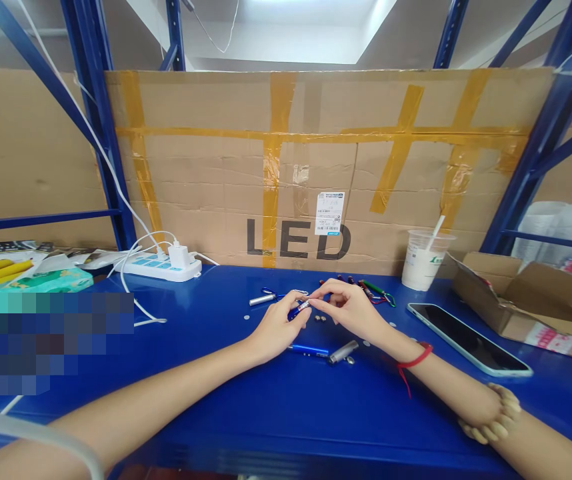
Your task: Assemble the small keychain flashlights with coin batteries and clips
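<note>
Between the thumb and fingers of my left hand (pixel 279 325) is a small blue penlight (pixel 296 311), slanted up to the right. My right hand (pixel 349 308) pinches with thumb and forefinger right at its upper end; whatever lies between those fingertips is too small to make out. Small round metal cells (pixel 320 319) sit on the table just below my hands. Closer to me lie a blue tube (pixel 310 351) and a silver tube (pixel 343 352), with another cell (pixel 350 361) beside it. Left of my hands rests a silver-ended tube (pixel 262 300) near a blue clip.
Behind my right hand are dark red tubes and a green carabiner (pixel 376 289). A phone (pixel 469 339), a drink cup (pixel 423 263) and an open carton (pixel 546 300) stand at right. On the left is a power strip (pixel 159 267) with white cables. Taped cardboard (pixel 216 180) backs the blue table.
</note>
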Available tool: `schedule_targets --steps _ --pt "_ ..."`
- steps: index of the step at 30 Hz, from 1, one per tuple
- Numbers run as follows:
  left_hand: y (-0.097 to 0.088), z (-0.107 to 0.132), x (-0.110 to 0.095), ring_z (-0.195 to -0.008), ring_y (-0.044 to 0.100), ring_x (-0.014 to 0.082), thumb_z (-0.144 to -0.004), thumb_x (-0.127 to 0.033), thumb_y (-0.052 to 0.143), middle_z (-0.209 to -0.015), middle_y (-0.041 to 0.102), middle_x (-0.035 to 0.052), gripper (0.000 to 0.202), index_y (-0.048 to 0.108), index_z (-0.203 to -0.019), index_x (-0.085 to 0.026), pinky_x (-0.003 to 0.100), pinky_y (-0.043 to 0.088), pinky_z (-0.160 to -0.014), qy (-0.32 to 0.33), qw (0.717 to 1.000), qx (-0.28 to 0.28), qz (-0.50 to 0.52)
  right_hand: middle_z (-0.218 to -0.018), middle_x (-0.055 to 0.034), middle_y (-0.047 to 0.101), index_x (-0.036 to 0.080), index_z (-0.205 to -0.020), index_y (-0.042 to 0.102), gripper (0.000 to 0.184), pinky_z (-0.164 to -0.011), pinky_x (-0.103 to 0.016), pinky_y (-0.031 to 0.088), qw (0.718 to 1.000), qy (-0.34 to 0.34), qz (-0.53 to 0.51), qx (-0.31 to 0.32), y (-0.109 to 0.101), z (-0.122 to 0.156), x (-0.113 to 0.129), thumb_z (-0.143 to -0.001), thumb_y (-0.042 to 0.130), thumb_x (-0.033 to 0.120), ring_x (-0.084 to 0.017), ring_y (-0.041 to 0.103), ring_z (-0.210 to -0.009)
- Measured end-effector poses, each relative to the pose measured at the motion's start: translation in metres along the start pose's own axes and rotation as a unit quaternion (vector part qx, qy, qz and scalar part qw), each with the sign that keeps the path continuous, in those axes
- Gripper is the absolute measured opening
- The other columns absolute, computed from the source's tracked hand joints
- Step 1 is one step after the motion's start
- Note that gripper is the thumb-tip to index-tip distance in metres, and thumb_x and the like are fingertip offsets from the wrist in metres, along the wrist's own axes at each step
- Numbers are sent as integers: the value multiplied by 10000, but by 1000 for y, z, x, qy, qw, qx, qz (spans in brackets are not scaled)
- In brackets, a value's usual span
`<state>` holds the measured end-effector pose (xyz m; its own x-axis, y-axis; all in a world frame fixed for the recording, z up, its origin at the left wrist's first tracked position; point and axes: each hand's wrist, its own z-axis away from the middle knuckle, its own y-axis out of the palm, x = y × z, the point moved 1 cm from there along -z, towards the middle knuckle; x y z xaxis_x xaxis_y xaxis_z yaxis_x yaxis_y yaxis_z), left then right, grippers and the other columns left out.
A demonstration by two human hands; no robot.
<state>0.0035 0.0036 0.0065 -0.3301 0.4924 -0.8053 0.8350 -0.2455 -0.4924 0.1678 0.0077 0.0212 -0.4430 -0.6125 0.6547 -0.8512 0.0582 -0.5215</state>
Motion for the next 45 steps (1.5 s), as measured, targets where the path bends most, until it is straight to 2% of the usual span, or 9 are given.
schedule_targets --steps 3,8,16,28,45 --pt "0 0 0 -639 508 130 -843 -311 420 -705 558 -12 237 543 -994 -177 230 389 -589 2 1000 -3 -2 -814 -46 603 161 -760 664 288 -382 -205 399 1000 3 -4 -2 0 0 0 -739 615 443 -47 472 -421" --pt "0 -2 0 -634 495 130 -852 -317 397 -678 545 -3 256 548 -715 -161 228 380 -580 28 999 -6 -25 -796 -39 588 165 -757 675 276 -370 -209 391 1000 1 -4 -1 -1 -1 -1 -731 627 435 -51 482 -418" --pt "0 -2 0 -634 488 130 -855 -300 398 -662 534 -2 247 563 -743 -153 226 375 -579 35 999 -12 -25 -792 -38 584 166 -766 682 263 -371 -204 389 1000 -5 -1 1 -1 -1 -2 -744 620 420 -53 487 -430" --pt "1 -3 3 -610 481 127 -860 -293 383 -629 508 -14 256 588 -828 -143 233 373 -591 45 999 -11 -22 -805 -33 581 159 -776 666 271 -378 -198 387 1000 20 -10 11 1 -1 -3 -739 620 423 -43 477 -417" --pt "1 -3 1 -600 486 127 -855 -286 396 -624 509 -12 247 588 -806 -139 234 377 -579 40 999 -8 -24 -796 -33 586 160 -778 666 283 -385 -200 393 1000 12 3 13 1 0 -3 -745 608 434 -43 477 -416"
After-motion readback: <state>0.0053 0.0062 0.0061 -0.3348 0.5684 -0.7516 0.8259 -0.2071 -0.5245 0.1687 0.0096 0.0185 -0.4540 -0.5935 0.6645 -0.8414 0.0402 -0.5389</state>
